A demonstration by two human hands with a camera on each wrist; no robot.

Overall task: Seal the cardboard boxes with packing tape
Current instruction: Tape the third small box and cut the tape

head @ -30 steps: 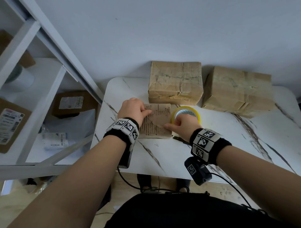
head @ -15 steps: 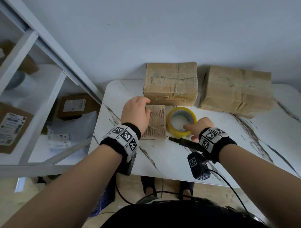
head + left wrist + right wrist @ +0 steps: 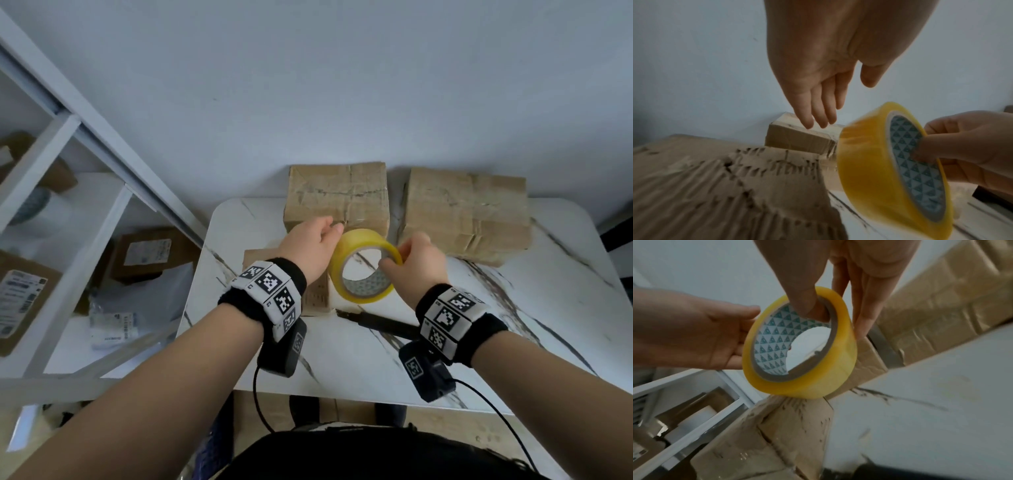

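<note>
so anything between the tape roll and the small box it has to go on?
Nothing visible. The right hand holds the tape roll in the air just above the small box; the open left hand is beside it.

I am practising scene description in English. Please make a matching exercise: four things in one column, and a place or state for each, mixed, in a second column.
Things:
1. tape roll
2. left hand
3. black pen
4. small box

States:
A. lying on the table by the right wrist
B. open, fingers straight
C. lifted, pinched by the right hand
D. flat on the table under the roll

Pairs: 1-C, 2-B, 3-A, 4-D
</note>
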